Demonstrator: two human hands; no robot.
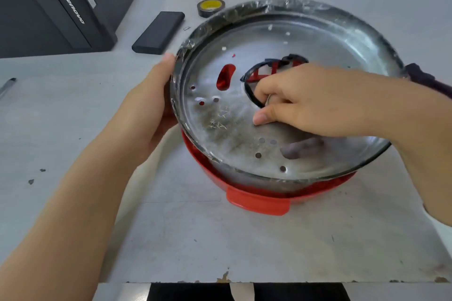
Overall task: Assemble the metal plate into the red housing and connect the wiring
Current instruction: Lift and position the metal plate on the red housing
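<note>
At the far left edge of the grey table lies the tip of a silver pen, and beyond that edge stands a black computer case marked "lenovo". Toward the back of the table a flat black rectangular box rests at an angle, and just to its right sits a roll of black tape with a yellow core.

The person's left hand is cupped around the left rim of the round shiny metal plate, thumb up at the rim's edge and palm pressed to its side; the fingers go under and out of sight. The plate, edged with a black band and crinkled clear film, is pierced with small holes and an oval slot. It sits tilted in the round red plastic housing, whose red shows under its near rim and through the openings. The housing stands near the middle of the table, its tab handle pointing to the near edge.

The right hand lies over the plate's centre opening, fingers curled down and pinching a black wire that loops out of the opening. At the right edge of the plate a dark cord runs off toward the table's right side.
</note>
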